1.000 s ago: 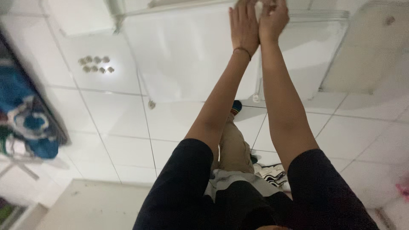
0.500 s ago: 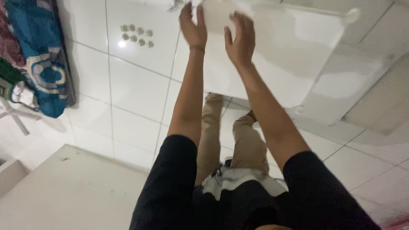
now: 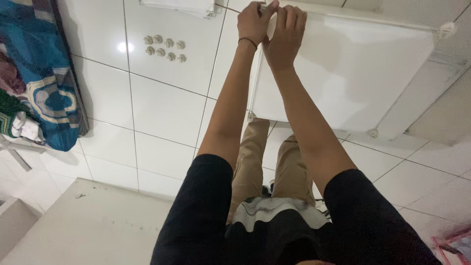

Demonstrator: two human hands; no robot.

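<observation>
Fingers (image 3: pixel 274 12) of both hands — on white panel (image 3: pixel 353 68) edge

white panel (image 3: pixel 353 73) top edge cut off, left hand (image 3: pixel 253 22) fingers partly hidden, small round fittings (image 3: pixel 164 48) too small to tell

I counted eight small round metal fittings (image 3: pixel 164 48) on the floor tiles, left of my grip, in two rows of four. One large white panel (image 3: pixel 353 68) lay under my left hand (image 3: pixel 254 22) and right hand (image 3: pixel 284 34). One blue patterned cloth (image 3: pixel 49 93) lay far left.
</observation>
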